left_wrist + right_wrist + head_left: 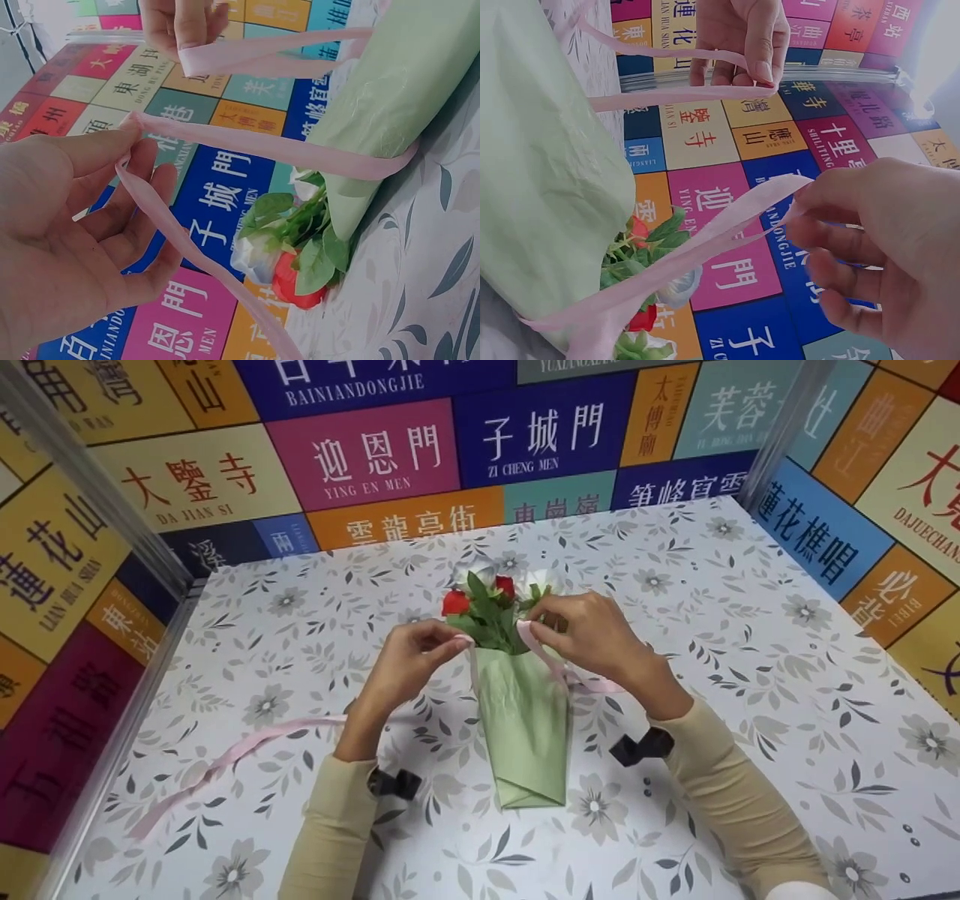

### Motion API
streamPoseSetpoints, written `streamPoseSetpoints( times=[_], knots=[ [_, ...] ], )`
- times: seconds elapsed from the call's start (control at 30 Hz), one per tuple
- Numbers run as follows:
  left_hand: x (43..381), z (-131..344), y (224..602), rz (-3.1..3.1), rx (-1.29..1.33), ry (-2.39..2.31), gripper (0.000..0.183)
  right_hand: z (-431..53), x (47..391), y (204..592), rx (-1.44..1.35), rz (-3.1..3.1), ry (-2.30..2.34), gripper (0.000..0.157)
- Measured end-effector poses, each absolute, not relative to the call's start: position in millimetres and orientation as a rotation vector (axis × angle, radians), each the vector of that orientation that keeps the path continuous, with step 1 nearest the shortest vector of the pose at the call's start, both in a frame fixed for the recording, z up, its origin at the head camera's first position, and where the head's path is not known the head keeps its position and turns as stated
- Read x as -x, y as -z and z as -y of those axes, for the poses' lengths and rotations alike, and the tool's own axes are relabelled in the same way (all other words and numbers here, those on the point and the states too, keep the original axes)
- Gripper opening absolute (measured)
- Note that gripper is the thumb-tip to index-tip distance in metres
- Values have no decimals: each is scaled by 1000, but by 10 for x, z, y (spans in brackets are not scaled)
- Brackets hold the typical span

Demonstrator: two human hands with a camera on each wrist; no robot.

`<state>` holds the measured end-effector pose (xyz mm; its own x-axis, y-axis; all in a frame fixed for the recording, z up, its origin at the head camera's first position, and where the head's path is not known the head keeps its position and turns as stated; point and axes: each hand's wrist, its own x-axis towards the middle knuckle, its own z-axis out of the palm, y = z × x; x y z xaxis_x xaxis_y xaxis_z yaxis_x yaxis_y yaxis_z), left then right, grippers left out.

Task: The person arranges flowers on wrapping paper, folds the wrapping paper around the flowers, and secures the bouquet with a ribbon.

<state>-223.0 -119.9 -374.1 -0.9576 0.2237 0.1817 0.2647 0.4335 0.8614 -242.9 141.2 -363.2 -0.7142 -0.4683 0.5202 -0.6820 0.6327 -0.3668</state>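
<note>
A bouquet in pale green wrapping paper (pixel 525 720) lies on the table, with red flowers (pixel 455 603), white flowers (pixel 475 573) and green leaves (pixel 491 615) at its far end. A pink ribbon (pixel 247 142) passes around the wrapping. My left hand (pixel 409 664) pinches one part of it between thumb and index finger, left of the bouquet. On the other side my right hand (pixel 589 634) pinches another part, raised above the paper. In the right wrist view, the ribbon (pixel 682 259) runs from the paper up to my right fingertips.
A long ribbon tail (pixel 217 765) trails over the table at the left. The tabletop (pixel 300 802) has a leaf and flower pattern. Upright panels with coloured signs (pixel 364 454) border it at the back and sides. Black devices (pixel 396 784) sit on both wrists.
</note>
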Motion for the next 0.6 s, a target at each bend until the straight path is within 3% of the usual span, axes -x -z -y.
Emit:
streamPoseSetpoints(
  times=[0.4, 0.6],
  knots=[
    [2254, 1194, 3771, 2642, 446, 1570, 14, -1363, 2487, 3673, -641, 2533, -1696, 16],
    [2254, 1183, 3775, 2617, 483, 1562, 16, -1348, 2510, 3708, -663, 2383, -1922, 19]
  ],
)
